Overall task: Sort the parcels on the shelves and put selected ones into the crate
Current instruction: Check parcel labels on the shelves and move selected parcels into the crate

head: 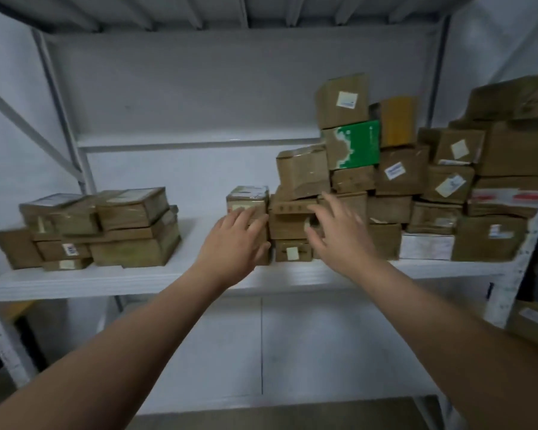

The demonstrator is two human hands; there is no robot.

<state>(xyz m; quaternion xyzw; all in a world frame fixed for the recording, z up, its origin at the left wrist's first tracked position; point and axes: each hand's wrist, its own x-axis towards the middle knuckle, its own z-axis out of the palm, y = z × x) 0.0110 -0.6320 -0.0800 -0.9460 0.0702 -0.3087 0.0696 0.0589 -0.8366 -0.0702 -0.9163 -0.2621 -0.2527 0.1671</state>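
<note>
Covering stacked parcels (288, 226) — blurred right hand (339, 240) (contact unclear).

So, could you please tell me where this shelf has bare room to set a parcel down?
The shelf is bare between the left stack and the small parcel by the left hand. The right pile is crowded to the upright.

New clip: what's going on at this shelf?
A person reaches both bare hands toward brown parcels on a white shelf. The left hand, fingers straight, is at a small labelled parcel; the right hand, fingers spread, is before the tall pile. Nothing is gripped yet, and no crate is in view.
</note>
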